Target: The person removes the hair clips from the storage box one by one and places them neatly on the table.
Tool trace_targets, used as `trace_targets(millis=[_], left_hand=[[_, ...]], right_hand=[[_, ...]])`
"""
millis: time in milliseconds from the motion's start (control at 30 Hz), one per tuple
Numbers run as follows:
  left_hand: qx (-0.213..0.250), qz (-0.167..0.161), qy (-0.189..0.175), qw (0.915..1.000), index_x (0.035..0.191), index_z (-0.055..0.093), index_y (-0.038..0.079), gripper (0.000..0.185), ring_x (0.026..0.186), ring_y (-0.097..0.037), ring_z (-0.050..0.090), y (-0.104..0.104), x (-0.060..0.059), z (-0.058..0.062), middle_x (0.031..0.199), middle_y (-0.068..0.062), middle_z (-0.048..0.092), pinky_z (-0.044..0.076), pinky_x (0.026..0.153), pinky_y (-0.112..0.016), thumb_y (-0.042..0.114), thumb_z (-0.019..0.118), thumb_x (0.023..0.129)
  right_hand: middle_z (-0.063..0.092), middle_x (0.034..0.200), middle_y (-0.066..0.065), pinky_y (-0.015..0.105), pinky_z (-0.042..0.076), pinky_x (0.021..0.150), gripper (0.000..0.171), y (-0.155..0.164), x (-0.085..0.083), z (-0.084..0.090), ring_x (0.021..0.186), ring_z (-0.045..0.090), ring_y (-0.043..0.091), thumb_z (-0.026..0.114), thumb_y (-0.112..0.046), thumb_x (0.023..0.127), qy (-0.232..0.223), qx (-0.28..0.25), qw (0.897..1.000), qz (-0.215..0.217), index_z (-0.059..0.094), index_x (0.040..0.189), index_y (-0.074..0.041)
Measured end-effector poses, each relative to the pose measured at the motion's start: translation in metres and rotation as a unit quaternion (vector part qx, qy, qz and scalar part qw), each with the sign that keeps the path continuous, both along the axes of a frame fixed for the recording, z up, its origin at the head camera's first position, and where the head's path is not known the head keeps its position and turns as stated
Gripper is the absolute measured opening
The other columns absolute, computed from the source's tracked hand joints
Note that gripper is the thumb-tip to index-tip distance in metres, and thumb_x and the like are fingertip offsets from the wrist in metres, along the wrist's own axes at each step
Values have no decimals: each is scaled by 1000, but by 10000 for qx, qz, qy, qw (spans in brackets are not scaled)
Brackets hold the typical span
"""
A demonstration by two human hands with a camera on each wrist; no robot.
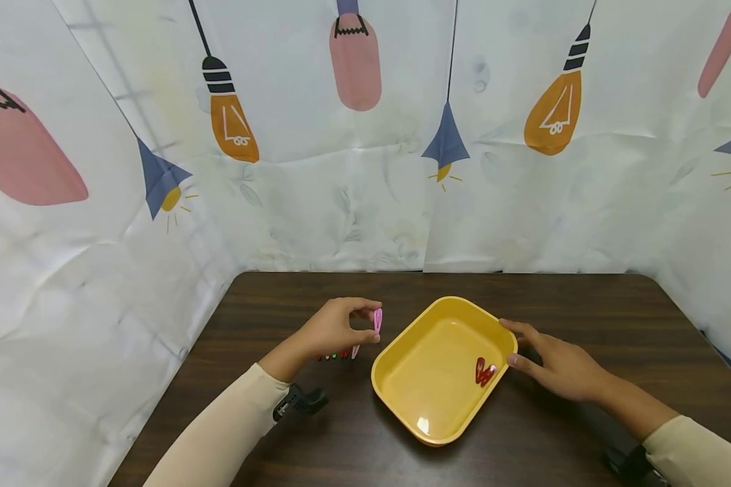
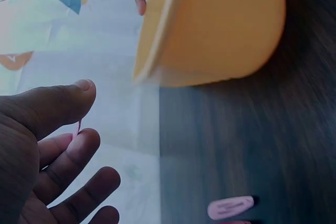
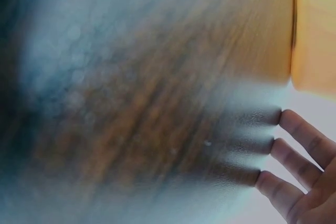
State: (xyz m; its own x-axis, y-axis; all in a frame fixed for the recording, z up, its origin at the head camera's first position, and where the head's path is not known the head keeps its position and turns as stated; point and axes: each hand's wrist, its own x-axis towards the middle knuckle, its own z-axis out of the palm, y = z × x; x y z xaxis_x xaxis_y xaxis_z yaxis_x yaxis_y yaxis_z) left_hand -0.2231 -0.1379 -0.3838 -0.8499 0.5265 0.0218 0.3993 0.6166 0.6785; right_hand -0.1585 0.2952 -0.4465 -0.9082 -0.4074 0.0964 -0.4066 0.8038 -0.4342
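Fingers and thumb of the left hand pinch a small pink metal snap hair clip, holding it raised above the dark wooden surface just off the left rim of the yellow rectangular plastic tray. That grip is closed on the clip; in the left wrist view only a thin pink sliver of it shows between thumb and forefinger. The tray sits near the middle of the surface, turned at an angle to its edges. Two red snap hair clips lie inside the tray, close against its right wall and touching one another. The right hand rests at the tray's right side with fingers straight and spread, the fingertips touching the outer rim, so this grip is open and holds nothing. Under the left hand, toward the surface's left edge, a short row of more hair clips lies flat, one of them pink and the others mostly hidden by the hand. White sheets printed with orange, pink and blue lamps stand behind the surface's far and side edges.
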Motion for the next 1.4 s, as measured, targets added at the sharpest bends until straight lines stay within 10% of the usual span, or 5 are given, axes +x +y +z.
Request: trace_targets(millis=[1400], left_hand=[[68,674,-72,9977,139,64,7,58,111,-32,65,-75,3,-41,119,-6,69,53,83,-42,23,84,87]], right_hand=[[67,129,11,46,54,60,64,0,0,2,103,68,39,61,-44,103,-60,45,10000,-25,32,159,-33]])
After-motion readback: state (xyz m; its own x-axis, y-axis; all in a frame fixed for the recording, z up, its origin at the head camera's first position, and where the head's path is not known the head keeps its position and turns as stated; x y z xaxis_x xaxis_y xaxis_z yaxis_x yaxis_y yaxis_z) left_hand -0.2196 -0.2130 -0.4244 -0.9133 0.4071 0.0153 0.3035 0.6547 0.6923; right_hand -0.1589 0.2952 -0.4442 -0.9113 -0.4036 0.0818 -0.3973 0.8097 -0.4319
